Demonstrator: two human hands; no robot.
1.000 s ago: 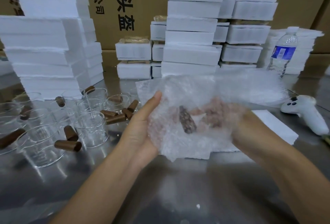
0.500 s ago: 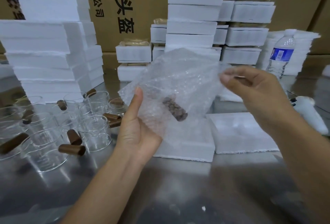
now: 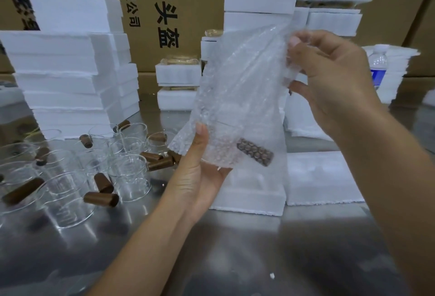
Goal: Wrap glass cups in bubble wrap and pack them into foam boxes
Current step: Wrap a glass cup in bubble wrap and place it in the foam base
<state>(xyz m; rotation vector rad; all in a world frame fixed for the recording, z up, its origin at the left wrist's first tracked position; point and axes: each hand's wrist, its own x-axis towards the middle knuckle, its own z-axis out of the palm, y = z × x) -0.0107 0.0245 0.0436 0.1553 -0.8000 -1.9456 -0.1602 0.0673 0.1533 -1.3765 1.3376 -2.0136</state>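
**Wrap drawn up tall over the cup**

Bottom of frame: bare steel desk point(image 3: 235, 253).

Lower centre: the left hand point(image 3: 200, 175) held the bottom end of the bubble wrap point(image 3: 237, 93). Its thumb lay up the front edge and its fingers were hidden behind. The grip was clamped on the wrap and carried the load.

Centre: the glass cup point(image 3: 255, 152) sat low inside the sheet. Only its brown handle showed plainly through the bubbles; the glass body was too faint to trace.

Upper right: the right hand point(image 3: 329, 79) had its grip pinched on the top edge of the wrap, thumb against fingertips.

Change: a second before, both hands had been low and close around a loose bundle. Half a second before, the right hand had risen with a corner. Now the sheet stood stretched into a tall narrow strip, from lower centre to upper right.

Reading: slack was taken out and the cup seated at one end, probably ready to roll. The wrapping was unfinished and nothing was packed yet.

Just behind the bundle, a foam box point(image 3: 247, 203) waited on the desk, seemingly open. A foam lid point(image 3: 324, 178) lay just beside it on the right.

Lower left: loose cups point(image 3: 128, 170), unwrapped and crowded together.

Farther back: stacked foam boxes point(image 3: 70, 71) at left and centre, and a water bottle point(image 3: 378, 67) at the right edge. Printed cartons point(image 3: 164, 13) ran along the top.
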